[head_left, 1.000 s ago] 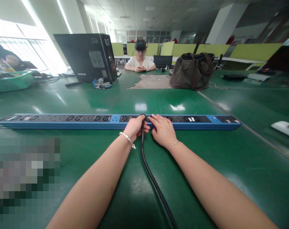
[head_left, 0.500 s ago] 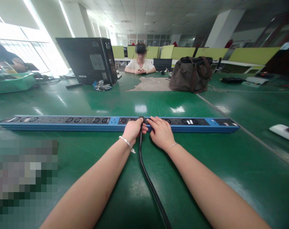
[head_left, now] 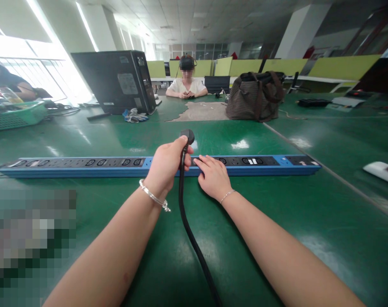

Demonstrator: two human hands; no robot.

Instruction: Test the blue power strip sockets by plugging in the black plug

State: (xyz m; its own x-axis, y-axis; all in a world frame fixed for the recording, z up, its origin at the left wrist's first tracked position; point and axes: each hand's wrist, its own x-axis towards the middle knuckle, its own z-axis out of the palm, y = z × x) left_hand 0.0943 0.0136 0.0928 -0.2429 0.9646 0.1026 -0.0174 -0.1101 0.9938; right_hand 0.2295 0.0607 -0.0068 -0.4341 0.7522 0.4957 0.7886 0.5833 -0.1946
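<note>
A long blue power strip [head_left: 85, 171] with a row of black sockets lies across the green table [head_left: 264, 238]. My left hand [head_left: 170, 160] is closed around a black plug [head_left: 188, 135] on a thick black cord [head_left: 194, 241]. The plug is raised above the strip, apart from it, and its pins cannot be made out. From the plug the cord runs down toward me. Right of the plug, my right hand [head_left: 214, 177] lies over the strip with its fingers stretched out on the socket face. Both hands hide some middle sockets.
Across the table sits a person [head_left: 186, 87] with a headset. At the back stand a black computer case [head_left: 113, 83], gloves [head_left: 134, 115] and a brown bag [head_left: 256, 96]. A green basket [head_left: 17, 115] is at left, a white object [head_left: 384, 172] at right.
The plug has come up off the strip's sockets in my left hand, which has risen and shifted slightly left. My right hand stays on the strip.
</note>
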